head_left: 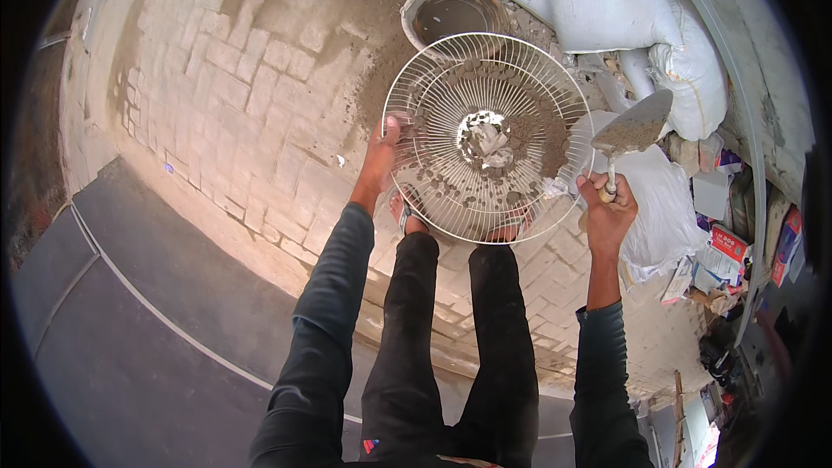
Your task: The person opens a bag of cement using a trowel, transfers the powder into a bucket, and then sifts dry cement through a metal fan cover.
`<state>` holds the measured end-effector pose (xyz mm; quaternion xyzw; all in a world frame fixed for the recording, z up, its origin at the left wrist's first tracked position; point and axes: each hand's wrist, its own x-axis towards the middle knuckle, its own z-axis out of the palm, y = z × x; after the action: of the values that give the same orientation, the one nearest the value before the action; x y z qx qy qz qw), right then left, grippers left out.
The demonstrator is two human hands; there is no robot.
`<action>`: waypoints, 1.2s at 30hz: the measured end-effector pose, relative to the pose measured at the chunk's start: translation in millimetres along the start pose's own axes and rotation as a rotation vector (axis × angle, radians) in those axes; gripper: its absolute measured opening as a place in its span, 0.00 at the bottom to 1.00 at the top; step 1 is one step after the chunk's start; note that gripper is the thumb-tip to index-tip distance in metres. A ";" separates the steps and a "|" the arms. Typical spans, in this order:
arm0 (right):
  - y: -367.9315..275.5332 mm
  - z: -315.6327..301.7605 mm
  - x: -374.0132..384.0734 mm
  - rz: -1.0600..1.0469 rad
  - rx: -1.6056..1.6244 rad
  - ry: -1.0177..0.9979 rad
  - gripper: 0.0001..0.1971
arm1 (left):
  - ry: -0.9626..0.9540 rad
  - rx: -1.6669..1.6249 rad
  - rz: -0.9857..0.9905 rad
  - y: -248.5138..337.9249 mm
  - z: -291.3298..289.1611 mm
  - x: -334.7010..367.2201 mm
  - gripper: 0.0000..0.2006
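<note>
A round white wire fan guard (425, 91) is held out level in front of me, above my feet. Grey-brown lumps and grit (542, 134) lie in it, mostly toward its far and right sides, with a pale crumpled piece (492, 146) at the middle. My left hand (379, 159) is closed on the guard's left rim, the thumb on top. At the right rim, my right hand (609, 215) grips the handle of a trowel (635, 126). The trowel's blade points away and is coated with grey material. Whether the right fingers also hold the rim is hidden.
Just beyond the guard stands a tub (411, 17) with murky liquid. White sacks (598, 0) lie at the far right, plastic sheeting (663, 225) and small boxes (726, 247) nearer. Brick paving (234, 113) spreads left; dark slabs (173, 329) border it at lower left.
</note>
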<state>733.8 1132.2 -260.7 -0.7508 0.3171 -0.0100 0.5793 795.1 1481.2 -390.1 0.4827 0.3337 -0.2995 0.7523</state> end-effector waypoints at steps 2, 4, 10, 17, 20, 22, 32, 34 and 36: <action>9.8 6.2 -0.5 0.037 0.117 0.140 0.12 | 0.070 0.065 -0.034 10.4 6.8 -13.1 0.20; 11.6 10.7 0.5 0.059 0.175 0.203 0.12 | 0.027 0.060 0.007 18.2 11.4 -12.8 0.20; -8.4 -4.4 -10.1 0.011 0.018 0.158 0.14 | 0.015 0.179 0.139 -1.1 17.0 11.6 0.20; 29.0 39.4 16.4 -0.022 0.032 -0.058 0.12 | 0.147 0.106 0.100 -2.8 -50.2 -8.3 0.22; 24.5 52.4 8.4 0.117 0.096 -0.031 0.12 | 0.219 0.151 0.199 3.2 -62.7 -32.0 0.22; 11.4 47.5 -7.2 0.183 0.091 0.052 0.12 | 0.255 0.143 0.286 4.4 -67.0 -43.1 0.23; -94.0 -169.4 -152.4 0.318 -0.155 0.053 0.12 | 0.543 0.024 0.194 13.0 -121.2 -151.1 0.22; -104.6 -212.8 -173.0 0.288 -0.176 0.086 0.13 | 0.565 0.011 0.186 14.5 -121.7 -168.1 0.24; -97.9 -248.6 -186.0 0.285 -0.150 0.168 0.13 | 0.577 0.027 0.220 14.3 -123.2 -182.1 0.25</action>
<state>535.7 1020.8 -27.6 -0.7361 0.4673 0.0333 0.4885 670.9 1623.9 -276.9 0.5910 0.4751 -0.0711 0.6480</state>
